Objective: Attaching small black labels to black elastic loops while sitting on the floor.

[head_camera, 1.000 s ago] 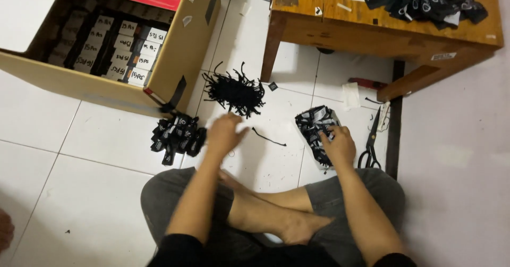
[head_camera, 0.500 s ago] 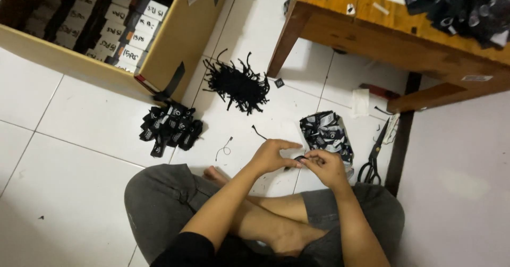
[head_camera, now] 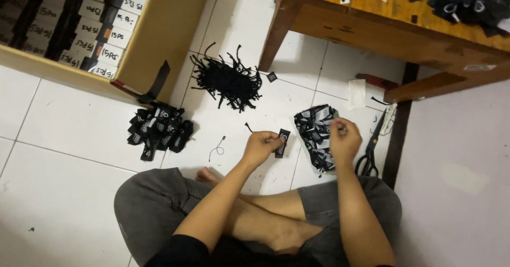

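A small black tag (head_camera: 282, 141) hangs pinched in the fingers of the left hand (head_camera: 260, 146), held just above the white tiled floor (head_camera: 69, 139) in front of the person's crossed legs. The right hand (head_camera: 344, 139) is closed too, fingertips together on something very thin, too fine to make out, raised over the loose heap of black-and-white printed tags (head_camera: 317, 134) lying just right of centre. By the look of it the work is somewhere in the middle: to the left sits a finished-looking cluster of bundled tags (head_camera: 157, 129), dark and glossy, while the heap by the right hand is still a good pile. Farther off, a tangle of black cords (head_camera: 227, 80), limp and stringy, sprawls on the tile, and one stray loop of thin cord (head_camera: 217, 150) lies near the left hand. Scissors (head_camera: 371, 150) with black handles rest on the floor at the right, beside a dark strip along the wall. Far left, an open cardboard box (head_camera: 154, 38) holds rows of small packed boxes, flat and rectangular. Far right, the wooden tabletop (head_camera: 366, 12), worn and orange-brown, carries more dark tags heaped at its far corner.
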